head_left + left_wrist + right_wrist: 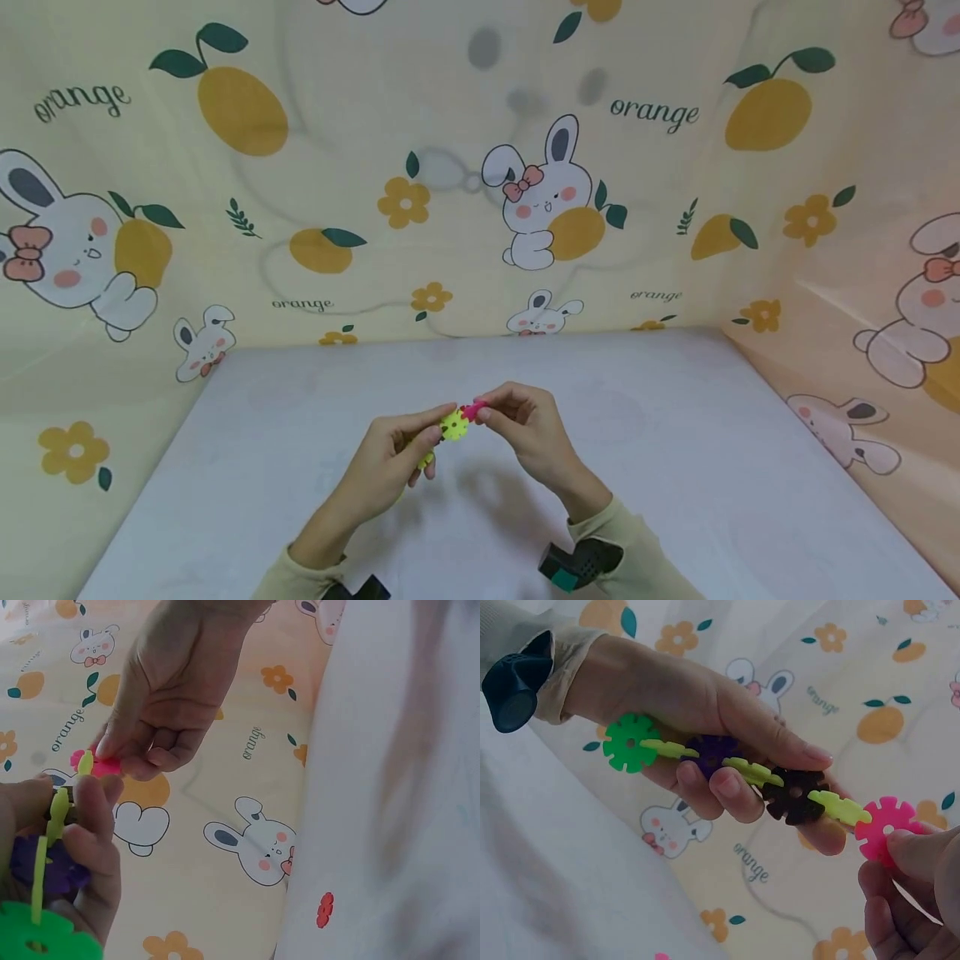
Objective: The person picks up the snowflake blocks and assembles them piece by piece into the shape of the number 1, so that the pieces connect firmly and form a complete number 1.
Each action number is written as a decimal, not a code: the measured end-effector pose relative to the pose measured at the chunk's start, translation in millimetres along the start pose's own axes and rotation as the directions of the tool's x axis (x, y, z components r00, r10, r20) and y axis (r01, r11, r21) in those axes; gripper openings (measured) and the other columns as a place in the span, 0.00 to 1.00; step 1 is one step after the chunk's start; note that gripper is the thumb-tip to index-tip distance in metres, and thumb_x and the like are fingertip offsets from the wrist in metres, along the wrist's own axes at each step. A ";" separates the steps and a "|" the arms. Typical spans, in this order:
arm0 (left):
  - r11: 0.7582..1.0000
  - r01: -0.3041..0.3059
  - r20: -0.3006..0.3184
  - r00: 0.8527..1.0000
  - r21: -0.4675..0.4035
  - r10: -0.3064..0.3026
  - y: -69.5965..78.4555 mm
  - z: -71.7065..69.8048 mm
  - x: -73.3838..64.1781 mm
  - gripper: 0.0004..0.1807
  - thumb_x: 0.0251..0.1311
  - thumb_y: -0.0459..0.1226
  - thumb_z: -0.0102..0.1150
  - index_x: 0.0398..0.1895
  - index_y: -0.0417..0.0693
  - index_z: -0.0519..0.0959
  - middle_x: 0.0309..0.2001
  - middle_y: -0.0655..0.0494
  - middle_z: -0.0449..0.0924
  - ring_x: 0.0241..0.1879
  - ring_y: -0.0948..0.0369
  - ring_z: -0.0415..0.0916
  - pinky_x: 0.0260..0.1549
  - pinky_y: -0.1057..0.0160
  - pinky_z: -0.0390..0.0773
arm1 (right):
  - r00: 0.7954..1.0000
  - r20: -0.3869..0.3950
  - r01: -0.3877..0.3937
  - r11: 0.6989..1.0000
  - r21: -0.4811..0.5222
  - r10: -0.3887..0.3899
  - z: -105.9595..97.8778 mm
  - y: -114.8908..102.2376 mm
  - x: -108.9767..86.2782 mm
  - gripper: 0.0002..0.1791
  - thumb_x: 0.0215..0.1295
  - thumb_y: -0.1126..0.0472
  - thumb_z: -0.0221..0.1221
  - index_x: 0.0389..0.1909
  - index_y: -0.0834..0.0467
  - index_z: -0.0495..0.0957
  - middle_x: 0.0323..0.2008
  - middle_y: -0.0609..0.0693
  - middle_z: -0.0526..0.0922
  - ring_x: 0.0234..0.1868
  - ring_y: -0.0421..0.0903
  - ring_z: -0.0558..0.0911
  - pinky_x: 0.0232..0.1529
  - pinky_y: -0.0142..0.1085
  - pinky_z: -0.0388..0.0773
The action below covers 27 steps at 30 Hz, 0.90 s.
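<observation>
A chain of notched plastic snowflake discs is strung between my two hands. In the right wrist view it runs from a green disc (630,742) through a purple disc (711,754) and a dark brown disc (796,796) to a pink disc (887,829), with yellow discs (840,808) seen edge-on between them. My left hand (382,458) holds the chain, its thumb at the dark disc and its fingers curled under the purple part. Thumb and fingers of my right hand (536,429) pinch the pink disc, which meets the last yellow disc.
Below the hands spreads a white tabletop (630,392). A red piece (325,910) shows on the white surface in the left wrist view. A printed cloth (465,250) with rabbits and oranges stands behind and at both sides. Each wrist wears a dark camera (581,564).
</observation>
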<state>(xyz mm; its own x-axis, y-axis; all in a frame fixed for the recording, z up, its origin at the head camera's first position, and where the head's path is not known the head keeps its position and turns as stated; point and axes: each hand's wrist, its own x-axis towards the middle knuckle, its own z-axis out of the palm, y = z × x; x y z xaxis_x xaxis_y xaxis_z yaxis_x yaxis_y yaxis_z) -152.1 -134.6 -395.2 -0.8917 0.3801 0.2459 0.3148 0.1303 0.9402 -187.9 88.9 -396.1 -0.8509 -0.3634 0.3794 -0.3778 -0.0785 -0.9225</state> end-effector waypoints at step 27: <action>1.000 0.002 -0.010 1.000 0.013 -0.002 -3.0 -1.5 2.8 0.20 0.74 0.36 0.54 0.65 0.35 0.75 0.25 0.40 0.81 0.15 0.67 0.70 0.11 0.72 0.65 | 0.989 -0.106 0.101 0.995 -0.025 -0.103 15.3 7.3 -2.1 0.09 0.68 0.71 0.60 0.44 0.74 0.79 0.39 0.72 0.83 0.40 0.34 0.85 0.46 0.30 0.84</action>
<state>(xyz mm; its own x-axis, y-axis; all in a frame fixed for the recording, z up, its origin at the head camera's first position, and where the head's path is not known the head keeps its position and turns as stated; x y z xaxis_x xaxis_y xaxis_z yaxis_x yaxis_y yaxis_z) -156.1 -135.3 -396.9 -0.8956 0.3707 0.2461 0.3169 0.1430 0.9376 -183.4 75.0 -404.7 -0.8413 -0.2534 0.4774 -0.4706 -0.0913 -0.8776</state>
